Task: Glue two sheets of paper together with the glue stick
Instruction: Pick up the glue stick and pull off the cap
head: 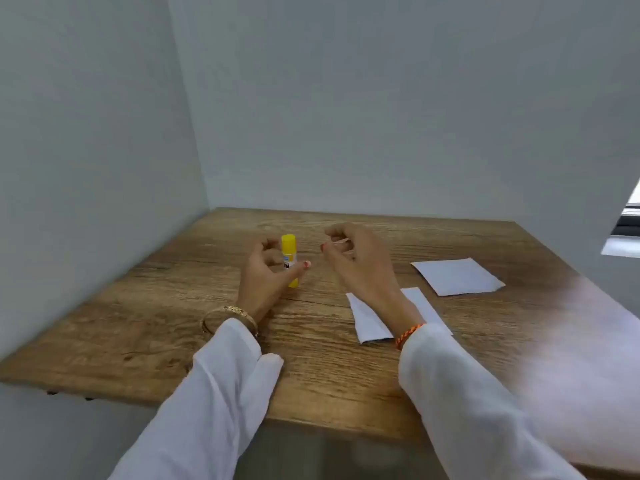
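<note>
Grey walls are closing in a wooden table. From the head view, the left hand is curling round the upright yellow glue stick, though I cannot tell if it is actually gripping. The right hand is hovering beside it, fingers loosely curled, holding nothing. One paper sheet is lying further right; another sheet is lying partly under the right wrist.

Both arms stretched forward in white sleeves. Left hand curled, thumb poking out to the right, gold bangle at the wrist. Right hand hovering, fingers loosely curled, orange band on the wrist.
</note>
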